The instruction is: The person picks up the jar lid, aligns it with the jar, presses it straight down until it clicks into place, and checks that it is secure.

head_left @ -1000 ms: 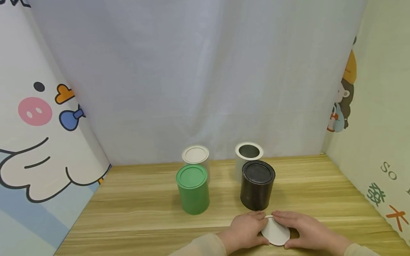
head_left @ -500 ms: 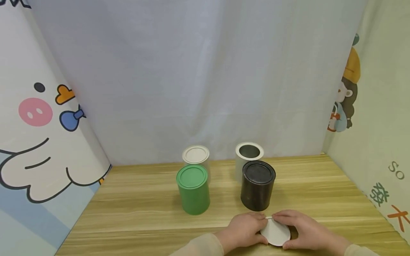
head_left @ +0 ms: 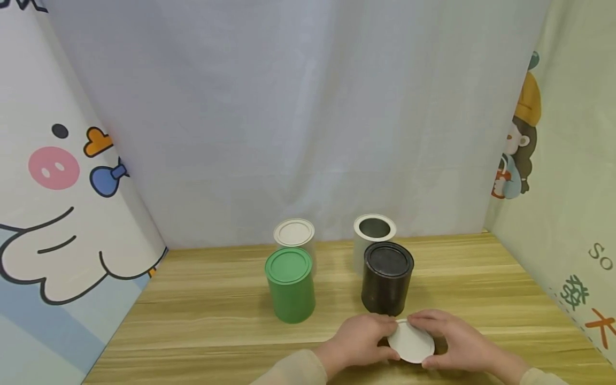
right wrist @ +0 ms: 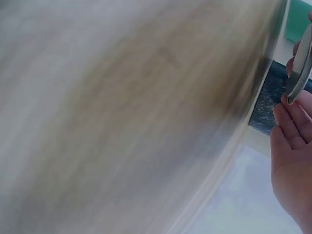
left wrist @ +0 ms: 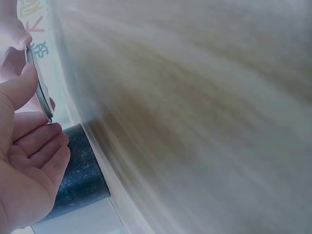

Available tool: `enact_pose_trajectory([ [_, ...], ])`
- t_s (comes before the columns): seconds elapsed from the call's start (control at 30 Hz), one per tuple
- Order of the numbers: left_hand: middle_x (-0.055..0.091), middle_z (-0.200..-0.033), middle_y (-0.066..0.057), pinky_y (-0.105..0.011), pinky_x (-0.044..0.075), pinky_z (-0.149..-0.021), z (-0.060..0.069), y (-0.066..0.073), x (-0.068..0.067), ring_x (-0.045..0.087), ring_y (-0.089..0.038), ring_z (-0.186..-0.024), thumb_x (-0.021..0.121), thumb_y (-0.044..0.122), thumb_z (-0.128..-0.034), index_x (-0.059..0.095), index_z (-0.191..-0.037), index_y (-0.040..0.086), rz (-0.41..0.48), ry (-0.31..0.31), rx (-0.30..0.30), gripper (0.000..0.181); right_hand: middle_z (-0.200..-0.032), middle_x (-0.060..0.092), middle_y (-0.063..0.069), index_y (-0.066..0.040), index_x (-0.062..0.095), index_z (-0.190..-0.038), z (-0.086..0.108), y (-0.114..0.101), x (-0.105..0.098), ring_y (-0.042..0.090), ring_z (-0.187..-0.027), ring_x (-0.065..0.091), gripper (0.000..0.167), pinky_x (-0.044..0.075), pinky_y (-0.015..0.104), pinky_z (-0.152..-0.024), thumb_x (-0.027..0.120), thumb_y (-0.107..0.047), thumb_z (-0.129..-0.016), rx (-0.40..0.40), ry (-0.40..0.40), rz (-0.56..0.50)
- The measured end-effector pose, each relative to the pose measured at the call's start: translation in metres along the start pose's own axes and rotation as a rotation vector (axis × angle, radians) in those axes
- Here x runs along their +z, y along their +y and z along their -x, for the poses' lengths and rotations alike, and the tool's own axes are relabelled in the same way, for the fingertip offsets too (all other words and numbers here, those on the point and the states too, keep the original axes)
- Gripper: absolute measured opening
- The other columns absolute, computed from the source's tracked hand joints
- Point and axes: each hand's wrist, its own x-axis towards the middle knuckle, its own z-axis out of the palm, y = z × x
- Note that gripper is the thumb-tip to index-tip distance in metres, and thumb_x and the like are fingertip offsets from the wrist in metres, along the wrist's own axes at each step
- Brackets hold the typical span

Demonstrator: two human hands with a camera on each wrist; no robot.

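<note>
Both hands hold a round white can lid (head_left: 411, 342) by its edges in the head view. My left hand (head_left: 361, 340) pinches the left side between thumb and fingers; my right hand (head_left: 457, 343) pinches the right side. Each wrist view shows the lid (left wrist: 41, 87) edge-on, raised off the table. Just beyond the hands stands a black can (head_left: 386, 286) with a black lid on it. Behind that, a white can (head_left: 358, 256) has no lid on top and a dark opening; its lower front is partly hidden.
To the left stands a green can (head_left: 292, 289) with its lid on, partly covering a white lidded can (head_left: 294, 233). All are on a wood-grain table (head_left: 202, 315). A grey curtain (head_left: 308, 117) hangs at the back, with printed cloths on both sides.
Both hands and the white lid have shifted slightly up and left in the head view, and the lid looks a little higher. The cans have stayed where they were.
</note>
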Motion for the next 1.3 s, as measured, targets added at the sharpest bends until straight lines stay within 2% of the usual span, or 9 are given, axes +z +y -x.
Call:
enact_pose_trajectory([
  [0.1,0.067,-0.118,0.008,-0.011,0.048,-0.078,0.002,0.000,-0.003,0.062,-0.001,-0.099,0.072,0.049,-0.0875,0.069,-0.110,0.018,-0.005,0.029,0.002,0.038,-0.123,0.063,0.009,0.000,0.064,-0.127,-0.002,-0.003,-0.002,0.021,-0.110,0.060,0.070,0.053,0.027,-0.085,0.086,-0.042,-0.075,0.000,0.015,-0.010],
  [0.2,0.067,-0.125,0.004,-0.014,0.048,-0.087,0.004,0.000,-0.007,0.061,-0.004,-0.110,0.074,0.048,-0.0863,0.070,-0.115,0.017,0.003,0.068,-0.010,0.042,-0.122,0.064,0.007,-0.002,0.065,-0.126,-0.004,-0.006,-0.005,0.020,-0.109,0.061,0.071,0.050,0.023,-0.088,0.088,-0.041,-0.071,-0.006,0.055,0.012],
  [0.33,0.066,-0.128,0.000,-0.015,0.045,-0.096,0.006,-0.001,-0.013,0.059,-0.007,-0.117,0.076,0.045,-0.0854,0.070,-0.124,0.014,0.043,0.120,-0.011,0.049,-0.122,0.065,0.006,-0.005,0.067,-0.126,-0.007,-0.010,-0.010,0.018,-0.107,0.062,0.073,0.043,0.014,-0.093,0.091,-0.040,-0.066,-0.018,0.119,0.034],
  [0.57,0.065,-0.129,0.001,-0.014,0.042,-0.099,0.007,-0.004,-0.022,0.058,-0.006,-0.119,0.077,0.043,-0.0854,0.069,-0.126,0.011,0.079,0.166,-0.001,0.052,-0.123,0.064,0.004,-0.007,0.066,-0.127,-0.013,-0.016,-0.019,0.016,-0.108,0.061,0.074,0.041,0.012,-0.094,0.092,-0.036,-0.064,-0.018,0.153,0.035],
  [0.87,0.066,-0.128,-0.004,-0.015,0.040,-0.102,0.008,-0.007,-0.033,0.060,-0.010,-0.119,0.084,0.033,-0.0807,0.068,-0.126,0.006,0.231,0.248,-0.014,0.055,-0.125,0.062,0.004,-0.007,0.065,-0.129,-0.023,-0.021,-0.030,0.014,-0.112,0.059,0.076,0.036,0.010,-0.098,0.094,-0.030,-0.062,-0.038,0.182,-0.004],
  [1.1,0.065,-0.129,-0.006,-0.017,0.039,-0.104,0.009,-0.008,-0.047,0.059,-0.013,-0.121,0.085,0.029,-0.0801,0.066,-0.128,0.003,0.294,0.263,-0.034,0.057,-0.128,0.061,0.004,-0.008,0.062,-0.133,-0.031,-0.025,-0.038,0.013,-0.114,0.057,0.080,0.037,0.011,-0.098,0.094,-0.026,-0.062,-0.041,0.187,-0.005],
  [1.3,0.065,-0.129,-0.006,-0.017,0.039,-0.104,0.010,-0.010,-0.058,0.059,-0.013,-0.120,0.086,0.028,-0.0791,0.065,-0.129,0.003,0.316,0.276,-0.058,0.060,-0.130,0.060,0.005,-0.009,0.061,-0.135,-0.039,-0.028,-0.045,0.014,-0.116,0.055,0.079,0.037,0.011,-0.099,0.092,-0.033,-0.065,-0.053,0.196,0.006],
])
